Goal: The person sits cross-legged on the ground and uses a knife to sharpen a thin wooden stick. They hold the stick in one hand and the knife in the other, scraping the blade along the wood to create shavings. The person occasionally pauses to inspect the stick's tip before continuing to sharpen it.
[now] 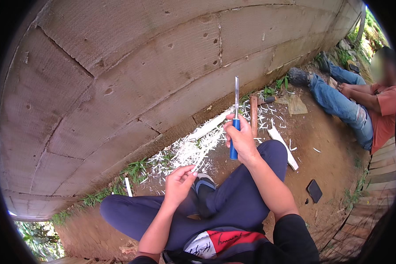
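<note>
My right hand (243,140) is closed round the blue handle of a chisel (234,150), whose narrow metal blade points up and away from me. Between the fingertips of my left hand (178,185), over my crossed legs, is a thin whitish strip of wood (199,162). Its far end blends into the pale wood shavings (185,152) heaped beyond my foot, so its full length is hard to make out. The chisel and the strip are apart. Just beyond my right hand lies a hammer (254,115) with a brown wooden handle.
A long pale wood piece (213,125) lies among the shavings by the block wall (163,66). Another pale piece (284,148) rests beside my right knee. A dark phone (314,191) is on the dirt at right. Another person (356,103) sits at far right.
</note>
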Action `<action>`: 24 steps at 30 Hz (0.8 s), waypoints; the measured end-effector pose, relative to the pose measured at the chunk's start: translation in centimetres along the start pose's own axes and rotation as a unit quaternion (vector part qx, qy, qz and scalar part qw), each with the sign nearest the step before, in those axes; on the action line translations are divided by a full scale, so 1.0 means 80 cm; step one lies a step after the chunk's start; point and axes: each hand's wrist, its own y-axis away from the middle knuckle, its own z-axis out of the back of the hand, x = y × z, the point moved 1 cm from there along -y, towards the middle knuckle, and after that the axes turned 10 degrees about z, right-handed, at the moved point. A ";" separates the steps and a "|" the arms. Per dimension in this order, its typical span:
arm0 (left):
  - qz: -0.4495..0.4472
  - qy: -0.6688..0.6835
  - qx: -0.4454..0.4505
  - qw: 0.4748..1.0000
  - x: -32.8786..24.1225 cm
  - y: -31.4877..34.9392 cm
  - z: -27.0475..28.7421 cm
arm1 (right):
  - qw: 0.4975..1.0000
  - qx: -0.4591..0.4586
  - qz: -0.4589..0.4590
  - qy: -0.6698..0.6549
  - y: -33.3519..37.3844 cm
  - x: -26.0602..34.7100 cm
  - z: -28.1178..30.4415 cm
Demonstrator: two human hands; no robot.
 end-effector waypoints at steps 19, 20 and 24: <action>0.173 0.073 0.117 0.975 0.000 -0.003 0.003 | 0.986 -0.042 0.137 0.081 0.013 -0.010 -0.011; 0.199 0.086 0.138 0.966 0.000 -0.003 0.002 | 0.989 -0.026 0.129 0.071 0.020 -0.010 -0.017; 0.198 0.209 0.079 0.954 -0.013 -0.002 0.003 | 0.993 0.032 0.102 0.050 0.042 -0.019 -0.032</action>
